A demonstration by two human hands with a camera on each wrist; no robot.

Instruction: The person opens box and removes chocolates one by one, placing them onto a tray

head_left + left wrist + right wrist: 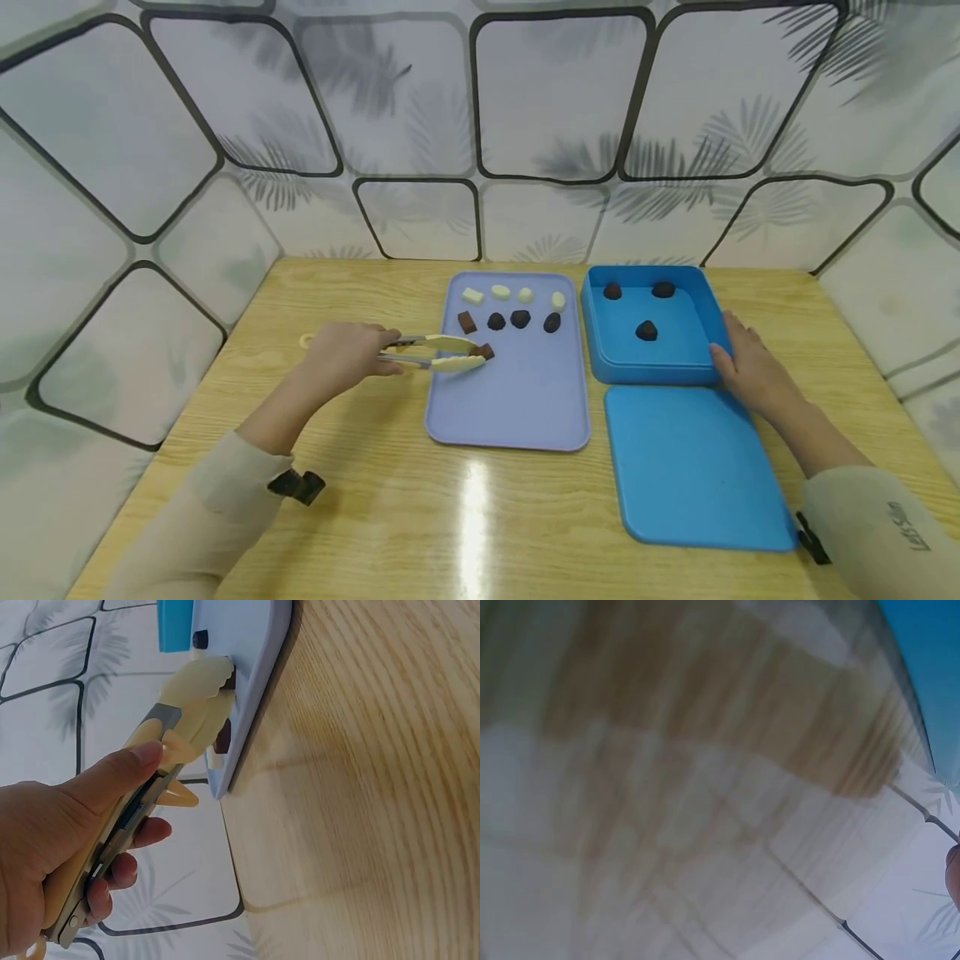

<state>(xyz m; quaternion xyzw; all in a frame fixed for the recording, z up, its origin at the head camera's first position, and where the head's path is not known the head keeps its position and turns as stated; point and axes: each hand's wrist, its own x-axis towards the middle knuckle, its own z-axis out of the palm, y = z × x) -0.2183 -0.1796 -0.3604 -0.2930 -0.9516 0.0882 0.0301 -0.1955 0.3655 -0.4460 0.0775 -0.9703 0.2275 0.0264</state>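
Note:
My left hand (347, 354) grips a pair of pale yellow tongs (124, 817), whose scalloped tips reach over the left part of a lavender tray (517, 408). Between those tips lies a brown chocolate piece (483, 351). Farther back on the tray sit a row of white pieces (500, 292) and a row of dark pieces (520, 318). My right hand (757, 367) rests along the right side of a blue box (648, 372), fingers extended and thumb at its front corner. Three dark lumps (647, 331) are inside the box. In the right wrist view, only a fingertip (953, 874) shows.
A flat blue lid (697, 467) lies on the wooden table (360, 500) in front of the box. Behind the table hangs a patterned cloth backdrop (555, 92), which also rises at both sides. The tray stands just left of the box.

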